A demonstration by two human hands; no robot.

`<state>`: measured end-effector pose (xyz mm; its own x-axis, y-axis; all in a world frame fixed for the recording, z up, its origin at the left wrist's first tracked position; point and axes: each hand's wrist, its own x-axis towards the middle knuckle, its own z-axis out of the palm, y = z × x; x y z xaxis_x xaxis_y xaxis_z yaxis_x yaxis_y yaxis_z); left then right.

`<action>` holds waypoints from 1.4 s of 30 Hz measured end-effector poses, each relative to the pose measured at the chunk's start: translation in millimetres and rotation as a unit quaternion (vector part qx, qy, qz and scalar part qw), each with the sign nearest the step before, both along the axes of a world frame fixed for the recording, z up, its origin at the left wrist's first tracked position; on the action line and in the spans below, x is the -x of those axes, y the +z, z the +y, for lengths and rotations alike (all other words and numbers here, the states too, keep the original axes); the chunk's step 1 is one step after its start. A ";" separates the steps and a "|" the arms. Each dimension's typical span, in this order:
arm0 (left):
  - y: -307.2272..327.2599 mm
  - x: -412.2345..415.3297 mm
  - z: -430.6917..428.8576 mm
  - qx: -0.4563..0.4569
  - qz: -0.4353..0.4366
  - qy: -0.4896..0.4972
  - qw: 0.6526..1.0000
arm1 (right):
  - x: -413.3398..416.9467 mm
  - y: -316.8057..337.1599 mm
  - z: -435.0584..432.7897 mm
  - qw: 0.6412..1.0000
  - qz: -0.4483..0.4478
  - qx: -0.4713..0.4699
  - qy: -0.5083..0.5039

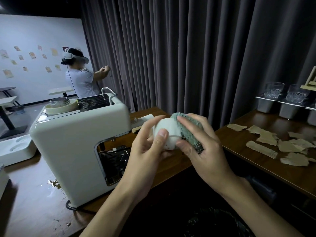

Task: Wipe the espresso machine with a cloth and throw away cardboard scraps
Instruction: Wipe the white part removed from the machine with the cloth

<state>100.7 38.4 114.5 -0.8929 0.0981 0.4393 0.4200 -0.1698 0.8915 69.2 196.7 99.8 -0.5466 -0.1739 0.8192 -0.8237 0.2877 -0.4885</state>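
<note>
**A white piece is rubbed with the green cloth**

A small round white piece (pixel 166 132) is held up above the brown counter (pixel 171 170). It is gripped by the left hand (pixel 148 147), with the thumb laid on its front and the fingers curled behind it. The green cloth (pixel 188 127) is pressed on the right side of the white piece. The cloth is gripped by the right hand (pixel 206 151), with the fingers curled over it and the thumb tucked under it. The two hands are kept close together, with the piece and the cloth between them.

The espresso machine (pixel 71 147) is seen on the counter, left of the hands and apart from both. A wet patch (pixel 54 183) is seen by its front corner. The cardboard scraps (pixel 271 144) are spread on a second brown table (pixel 239 147) at the right, well apart from the hands. Behind them, glasses (pixel 273 89) are set on metal tubs (pixel 265 106).
</note>
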 end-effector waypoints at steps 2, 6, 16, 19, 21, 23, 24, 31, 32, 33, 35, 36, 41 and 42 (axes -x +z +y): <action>-1.6 1.2 2.0 -0.051 -0.033 -0.018 0.998 | 0.3 0.9 0.2 0.997 -0.055 0.050 0.031; -6.8 2.2 6.3 -0.057 -0.039 -0.005 0.998 | -2.1 4.3 -7.1 1.000 0.000 -0.008 0.013; -10.0 3.8 0.2 -0.063 -0.090 -0.015 0.994 | -0.1 -1.8 -4.3 0.994 -0.065 0.079 0.031; -3.6 3.9 -4.8 0.048 -0.048 0.047 0.997 | -1.1 -0.2 -1.2 1.000 0.004 0.020 -0.011; 2.2 -0.1 -3.4 0.104 0.011 0.068 0.992 | -2.2 -0.3 -1.7 0.997 0.056 -0.043 -0.026; 4.3 -4.5 0.2 0.100 0.053 0.070 0.991 | -3.8 -2.5 -3.3 0.994 0.078 -0.069 -0.025; 4.0 -5.5 0.7 0.086 0.062 0.070 0.992 | -3.6 -3.1 -3.4 0.994 0.079 -0.065 -0.022; -3.6 -2.3 3.5 0.000 0.008 0.054 0.998 | -3.9 -1.8 -6.5 0.999 -0.025 0.024 0.019; -3.8 -2.9 5.3 -0.007 0.009 0.053 0.999 | -5.1 -1.1 -8.9 1.000 0.003 0.007 0.005; -3.8 -3.7 6.8 -0.013 0.011 0.051 0.999 | -6.0 0.0 -9.9 1.000 0.028 -0.006 -0.002; -3.3 -4.7 8.3 -0.025 0.017 0.045 0.999 | -4.3 1.5 -8.4 0.999 0.039 -0.002 0.012; -3.5 -4.9 8.4 -0.035 0.015 0.038 0.999 | -2.6 1.2 -6.9 0.999 0.017 0.015 0.030; -1.9 -5.0 8.5 -0.066 -0.030 0.021 0.997 | -2.2 -2.4 -4.8 0.991 -0.079 0.090 0.066; -0.9 -4.9 6.7 -0.041 -0.028 0.031 0.998 | -3.3 -3.3 -4.8 0.994 -0.063 0.081 0.047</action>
<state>105.6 45.1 113.7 -0.9195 0.0085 0.3930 0.3818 -0.2182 0.8981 72.5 191.9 96.5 -0.6347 -0.1008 0.7662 -0.7721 0.1230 -0.6235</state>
